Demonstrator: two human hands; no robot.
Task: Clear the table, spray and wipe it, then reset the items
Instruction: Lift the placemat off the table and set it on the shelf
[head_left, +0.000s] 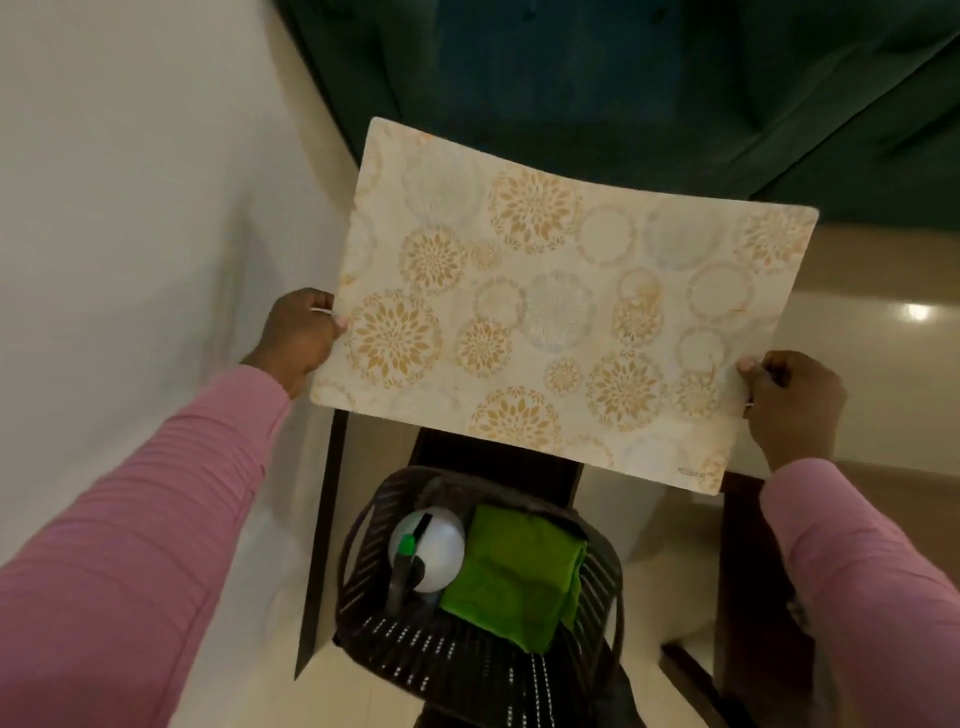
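The placemat (561, 306) looks smooth and matt. The basket (441, 652) is dark slatted plastic, the green cloth (514, 571) in it soft and matt; the floor (862, 332) is glossy.

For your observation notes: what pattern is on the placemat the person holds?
Cream placemat with gold flower medallions and pale rings, seen in the head view.

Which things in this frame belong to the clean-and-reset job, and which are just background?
Job: placemat, gripped at both ends by left hand and right hand; spray bottle and green cloth in the dark basket.
Background: green sofa, white wall, tiled floor.
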